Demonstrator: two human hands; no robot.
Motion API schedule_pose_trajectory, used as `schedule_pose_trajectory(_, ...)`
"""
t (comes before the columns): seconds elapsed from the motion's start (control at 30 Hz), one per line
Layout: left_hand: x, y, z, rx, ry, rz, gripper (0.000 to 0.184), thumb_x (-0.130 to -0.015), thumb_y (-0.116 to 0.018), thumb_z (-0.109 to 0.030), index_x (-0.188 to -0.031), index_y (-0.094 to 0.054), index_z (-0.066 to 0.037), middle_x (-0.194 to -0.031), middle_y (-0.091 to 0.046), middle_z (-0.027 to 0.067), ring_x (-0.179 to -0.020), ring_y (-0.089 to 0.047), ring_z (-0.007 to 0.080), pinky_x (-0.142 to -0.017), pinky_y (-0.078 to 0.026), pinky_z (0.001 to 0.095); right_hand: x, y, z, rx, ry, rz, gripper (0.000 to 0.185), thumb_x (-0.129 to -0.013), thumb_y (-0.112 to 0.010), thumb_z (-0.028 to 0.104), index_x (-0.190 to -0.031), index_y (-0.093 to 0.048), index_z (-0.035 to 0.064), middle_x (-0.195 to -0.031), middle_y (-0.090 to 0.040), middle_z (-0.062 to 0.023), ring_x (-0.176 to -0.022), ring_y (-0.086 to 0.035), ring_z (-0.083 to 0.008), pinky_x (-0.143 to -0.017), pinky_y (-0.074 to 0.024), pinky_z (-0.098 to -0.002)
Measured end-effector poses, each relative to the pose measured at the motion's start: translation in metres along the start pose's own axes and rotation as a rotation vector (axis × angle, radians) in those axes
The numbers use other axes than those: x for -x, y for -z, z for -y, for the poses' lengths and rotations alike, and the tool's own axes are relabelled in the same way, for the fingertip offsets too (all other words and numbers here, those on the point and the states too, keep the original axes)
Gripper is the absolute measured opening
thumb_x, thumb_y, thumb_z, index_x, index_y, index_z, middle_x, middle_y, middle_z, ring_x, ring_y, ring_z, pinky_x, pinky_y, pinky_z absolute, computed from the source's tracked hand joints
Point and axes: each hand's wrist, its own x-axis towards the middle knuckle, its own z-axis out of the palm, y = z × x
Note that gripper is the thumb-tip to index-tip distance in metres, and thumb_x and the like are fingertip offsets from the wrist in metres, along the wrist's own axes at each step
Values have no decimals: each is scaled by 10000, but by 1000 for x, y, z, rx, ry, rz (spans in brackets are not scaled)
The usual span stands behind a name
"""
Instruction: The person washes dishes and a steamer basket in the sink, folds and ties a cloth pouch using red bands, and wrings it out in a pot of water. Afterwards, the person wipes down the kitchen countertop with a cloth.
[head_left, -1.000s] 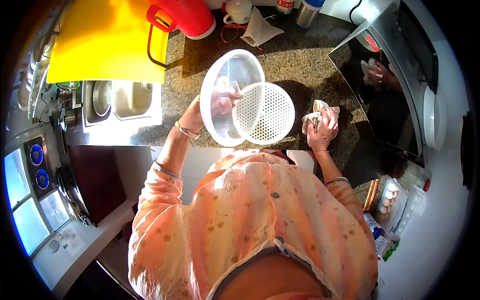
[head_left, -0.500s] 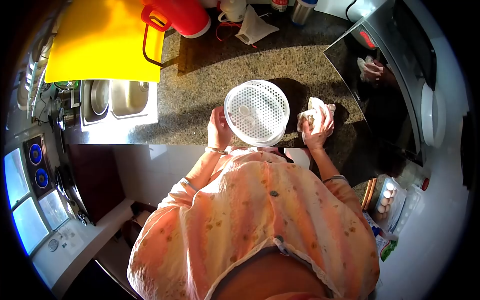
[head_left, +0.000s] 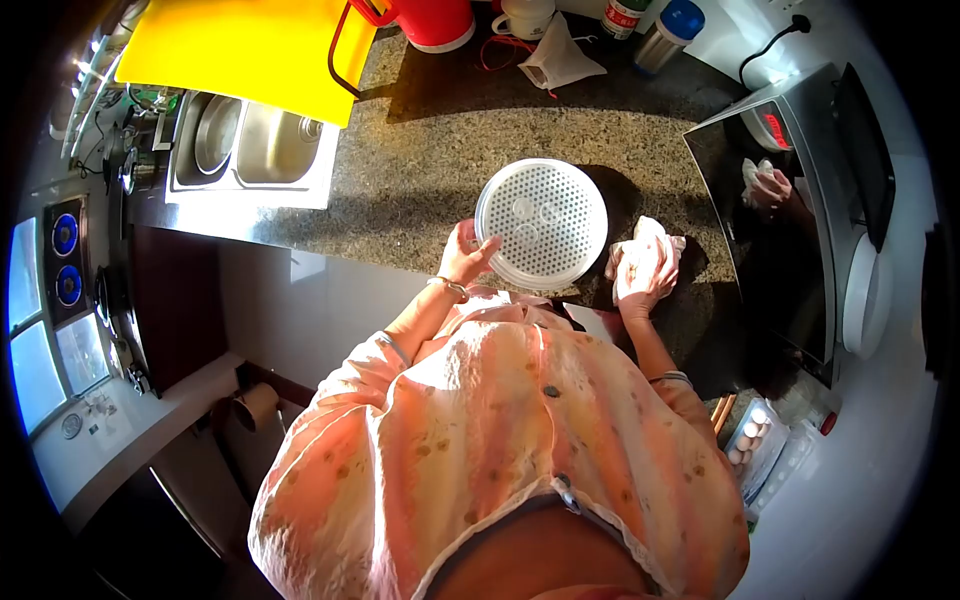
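Note:
A round white plastic strainer, its base full of small holes, is in front of me at the counter's near edge. My left hand grips its left side, thumb against the rim and the other fingers partly hidden behind it. To the right of the strainer, my right hand is closed on a crumpled pale cloth. The cloth is over the counter, and whether it presses on the surface is hard to tell.
A speckled stone counter runs ahead. Left are a steel double sink and a yellow sheet. At the back stand a red jug, a white mesh bag and a blue-lidded flask. A dark-fronted oven stands right.
The strainer has turned to show its holed face more squarely. My left thumb has come over its rim. The whole view has shifted, and the right hand still holds the cloth.

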Motion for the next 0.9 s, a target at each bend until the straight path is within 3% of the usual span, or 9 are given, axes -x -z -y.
schedule_pose_trajectory(0.2,-32,-11,34,-351,-36,-149,483,-696,-620,-156,-1138,-499,-5,-1044,-536,238,-880,-575,388,-857,-483,428,0,0,0,-13,54,19,523,-760,-601,303,-1245,-513,128,-1344,-410,-106,-1260,-394,-312,-1009,-331,-488)
schedule_pose_trajectory(0.23,-27,-15,26,-433,-145,-255,443,-708,-597,-123,-1108,-539,58,-880,-654,165,-729,-656,232,-629,-545,329,0,-1,-1,-13,55,21,521,-763,-596,307,-1246,-512,128,-1345,-409,-105,-1262,-394,-310,-1009,-332,-488)
schedule_pose_trajectory(0.37,-17,-9,-1,-58,147,60,295,-657,-673,-216,-861,-679,-3,-726,-670,69,-684,-643,144,-643,-527,290,2,-2,0,-18,44,20,546,-740,-604,286,-1256,-502,140,-1332,-423,-92,-1259,-381,-303,-1022,-308,-482)
schedule_pose_trajectory(0.43,-23,-16,-5,-274,186,-37,362,-607,-720,-332,-758,-696,-4,-778,-683,153,-734,-653,228,-736,-541,328,5,-5,-1,17,-6,49,601,-702,-636,270,-1275,-487,169,-1321,-428,-68,-1253,-373,-302,-1022,-302,-484)
schedule_pose_trajectory(0.5,-58,-29,36,-399,215,-62,595,-545,-764,-449,-966,-666,-42,-1073,-559,214,-1006,-546,305,-888,-479,337,5,-2,5,11,-20,55,606,-714,-644,297,-1287,-484,179,-1343,-411,-66,-1263,-362,-304,-1028,-296,-486)
schedule_pose_trajectory(0.57,-38,-37,0,-554,181,-123,691,-555,-771,-454,-1094,-602,-56,-1129,-512,204,-1025,-530,321,-918,-457,349,6,0,16,49,-44,60,618,-737,-646,329,-1313,-477,181,-1362,-397,-77,-1274,-352,-309,-1034,-289,-492)
schedule_pose_trajectory(0.67,-35,-42,-1,-460,-224,-274,763,-610,-770,-398,-1230,-510,-35,-1166,-477,214,-1107,-451,371,-963,-405,435,5,-2,32,98,-26,65,577,-802,-602,342,-1341,-470,182,-1401,-368,-96,-1289,-335,-321,-1032,-292,-498)
schedule_pose_trajectory(0.77,-48,-41,6,-550,-284,-154,787,-639,-752,-376,-1292,-459,-50,-1189,-460,219,-1117,-431,379,-974,-387,452,8,-9,38,136,21,32,518,-848,-552,316,-1343,-477,185,-1421,-353,-100,-1292,-324,-336,-1027,-302,-498)
schedule_pose_trajectory(0.9,-41,-46,6,-405,-492,-284,718,-672,-718,-353,-1282,-448,-86,-1160,-473,244,-1086,-454,385,-966,-391,465,3,-2,51,-5,75,72,476,-851,-558,250,-1310,-497,141,-1394,-389,-112,-1286,-321,-349,-1033,-276,-488)
